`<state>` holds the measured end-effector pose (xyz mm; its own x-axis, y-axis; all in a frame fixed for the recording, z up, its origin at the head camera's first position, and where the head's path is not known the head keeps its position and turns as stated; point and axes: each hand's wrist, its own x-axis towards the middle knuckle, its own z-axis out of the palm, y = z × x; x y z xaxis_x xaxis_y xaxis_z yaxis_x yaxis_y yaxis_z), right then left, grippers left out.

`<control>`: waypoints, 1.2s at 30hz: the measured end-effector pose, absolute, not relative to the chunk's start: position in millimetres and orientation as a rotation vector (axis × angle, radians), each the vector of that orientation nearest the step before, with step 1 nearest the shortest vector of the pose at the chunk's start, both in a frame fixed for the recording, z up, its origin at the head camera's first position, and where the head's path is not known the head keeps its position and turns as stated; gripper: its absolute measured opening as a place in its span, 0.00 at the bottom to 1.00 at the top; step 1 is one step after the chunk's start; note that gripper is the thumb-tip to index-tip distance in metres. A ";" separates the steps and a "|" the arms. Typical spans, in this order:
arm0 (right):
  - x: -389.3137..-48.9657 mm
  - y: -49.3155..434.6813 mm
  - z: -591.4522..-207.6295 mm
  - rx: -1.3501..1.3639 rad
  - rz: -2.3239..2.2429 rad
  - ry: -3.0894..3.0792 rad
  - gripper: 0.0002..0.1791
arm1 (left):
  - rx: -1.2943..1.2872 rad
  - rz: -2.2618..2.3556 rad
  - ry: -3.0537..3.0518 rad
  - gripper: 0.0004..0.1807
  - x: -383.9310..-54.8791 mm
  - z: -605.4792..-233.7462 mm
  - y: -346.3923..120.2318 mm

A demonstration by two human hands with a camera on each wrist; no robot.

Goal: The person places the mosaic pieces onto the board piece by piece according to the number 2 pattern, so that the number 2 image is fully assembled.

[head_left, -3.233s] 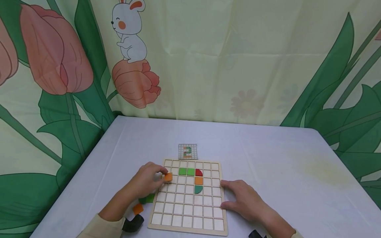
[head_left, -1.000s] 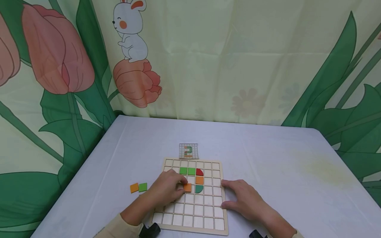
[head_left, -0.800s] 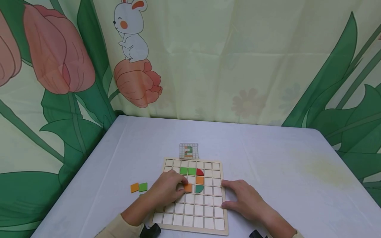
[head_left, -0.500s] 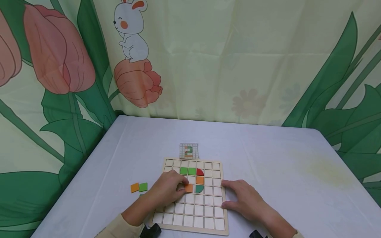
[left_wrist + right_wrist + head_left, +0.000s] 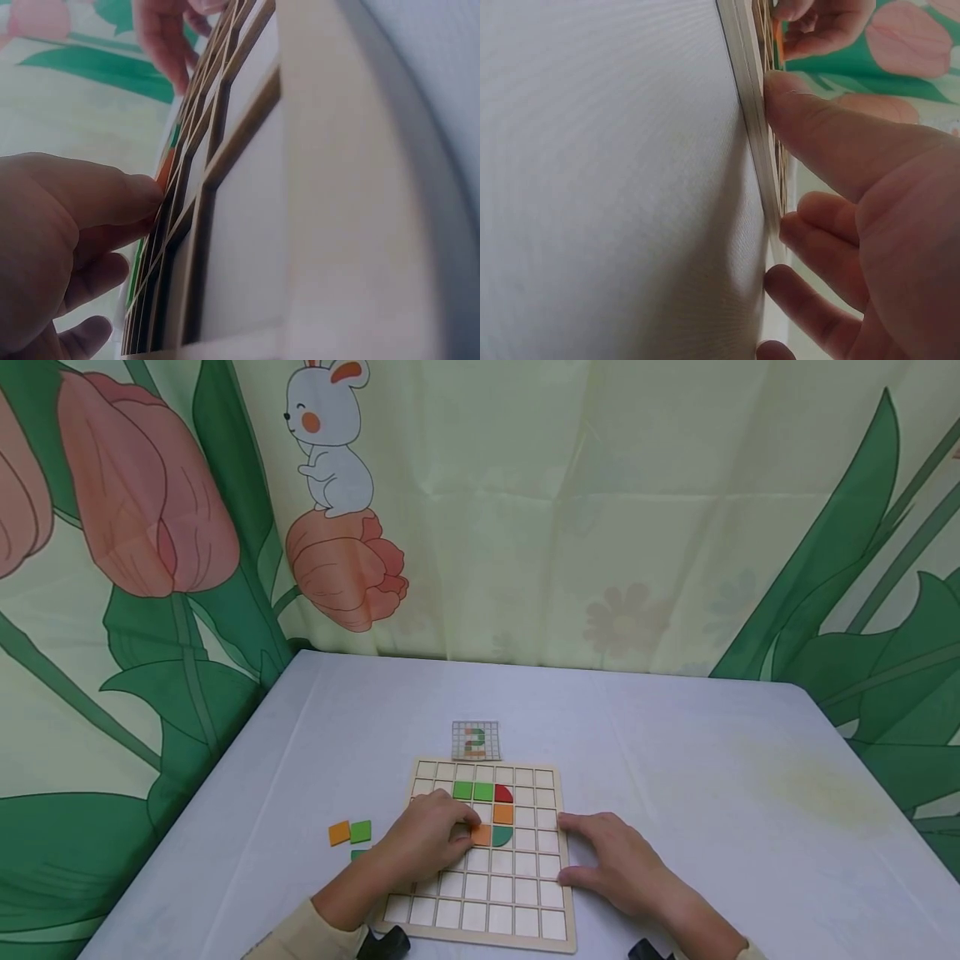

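Note:
My left hand (image 5: 427, 835) pinches an orange square tile (image 5: 482, 836) between thumb and fingers over the wooden grid board (image 5: 474, 936). The tile lies against the left side of a teal quarter-round tile (image 5: 502, 836); whether it sits fully in its cell I cannot tell. Above these are another orange square (image 5: 502, 814), a red quarter-round tile (image 5: 503, 793) and two green squares (image 5: 483, 792). My right hand (image 5: 618, 864) touches the board's right edge with thumb and fingertips spread. In the right wrist view, that thumb (image 5: 817, 131) rests on the board's rim.
On the table left of the board lie a loose orange tile (image 5: 339, 833), a green tile (image 5: 361, 832) and a darker green piece (image 5: 357, 854) partly hidden by my left arm. A small pattern card (image 5: 476, 741) lies just beyond the board's far edge.
My left hand has carried the orange tile from the board's left edge to its middle, then slid it right against the teal piece. My right hand stays at the board's edge.

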<state>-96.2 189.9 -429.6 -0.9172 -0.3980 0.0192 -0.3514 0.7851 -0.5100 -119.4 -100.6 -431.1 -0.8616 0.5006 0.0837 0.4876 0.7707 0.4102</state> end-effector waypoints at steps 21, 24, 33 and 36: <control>-98.2 189.5 -429.3 -0.578 -0.791 2.874 0.37 | 0.782 0.702 2.892 0.10 -120.6 -431.9 -97.9; -98.1 189.5 -429.1 -0.580 -0.791 2.875 0.37 | 0.780 0.695 2.899 0.10 -119.3 -429.3 -99.1; -97.9 189.3 -429.3 -0.567 -0.792 2.869 0.37 | 0.713 0.710 2.945 0.14 -115.9 -419.9 -112.8; -97.7 189.2 -429.4 -0.565 -0.796 2.867 0.37 | 0.663 0.760 2.951 0.14 -115.6 -419.2 -121.2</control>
